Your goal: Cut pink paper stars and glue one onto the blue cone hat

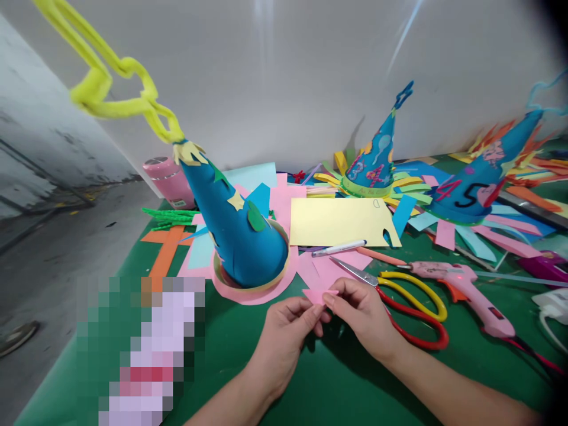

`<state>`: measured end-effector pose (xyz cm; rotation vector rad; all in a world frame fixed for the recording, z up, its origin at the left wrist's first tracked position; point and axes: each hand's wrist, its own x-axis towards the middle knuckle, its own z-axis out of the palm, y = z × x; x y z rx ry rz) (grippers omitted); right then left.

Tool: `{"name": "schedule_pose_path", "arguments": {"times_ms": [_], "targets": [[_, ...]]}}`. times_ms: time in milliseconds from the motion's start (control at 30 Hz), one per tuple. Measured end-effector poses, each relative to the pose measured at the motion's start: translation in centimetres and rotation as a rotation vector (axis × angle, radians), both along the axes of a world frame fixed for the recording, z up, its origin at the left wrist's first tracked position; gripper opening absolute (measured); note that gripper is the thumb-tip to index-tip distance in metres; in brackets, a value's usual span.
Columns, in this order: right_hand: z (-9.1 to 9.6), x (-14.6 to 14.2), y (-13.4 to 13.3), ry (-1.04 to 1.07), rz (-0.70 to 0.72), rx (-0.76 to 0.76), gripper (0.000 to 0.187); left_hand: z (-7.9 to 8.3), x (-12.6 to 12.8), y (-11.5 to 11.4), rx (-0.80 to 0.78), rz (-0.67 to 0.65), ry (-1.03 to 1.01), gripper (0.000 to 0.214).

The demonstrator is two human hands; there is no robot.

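Observation:
Between my two hands is a small piece of pink paper (314,296). My left hand (293,328) pinches its left part and my right hand (359,313) pinches its right part, thumbs on top. Scissors (415,309) with one yellow and one red handle lie just right of my right hand. Under their blades is a larger pink sheet (308,266), with a white pen (339,248) near its upper edge. A blue cone party hat (239,236) with star and leaf cut-outs and a yellow pipe-cleaner top leans to the left of my hands.
A pink glue gun (470,290) with a lit red light lies at the right. Behind are a pale yellow sheet (337,222) and two more decorated cone hats, one blue hat (377,157) and one marked 5 (474,195). A pink cylinder (171,182) stands at the table's back left.

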<state>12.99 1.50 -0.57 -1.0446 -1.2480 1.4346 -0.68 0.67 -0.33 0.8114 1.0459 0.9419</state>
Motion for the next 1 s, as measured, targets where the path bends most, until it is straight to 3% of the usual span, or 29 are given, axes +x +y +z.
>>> {"name": "schedule_pose_path", "arguments": {"times_ms": [200,467,667,1000], "targets": [[-0.2,0.2,0.4,-0.058,-0.101,0.008,0.023,0.5,0.0,0.0,-0.078,0.005,-0.083,0.009],[-0.6,0.3,0.3,-0.064,0.047,0.008,0.018,0.1,-0.2,0.1,-0.043,-0.002,-0.048,0.016],[-0.1,0.4,0.1,-0.109,0.024,0.075,0.017,0.0,-0.3,0.0,0.073,-0.033,0.028,0.013],[0.8,0.9,-1.1,-0.195,0.035,0.051,0.017,1.3,-0.9,-0.9,0.07,0.004,0.019,0.015]]}}
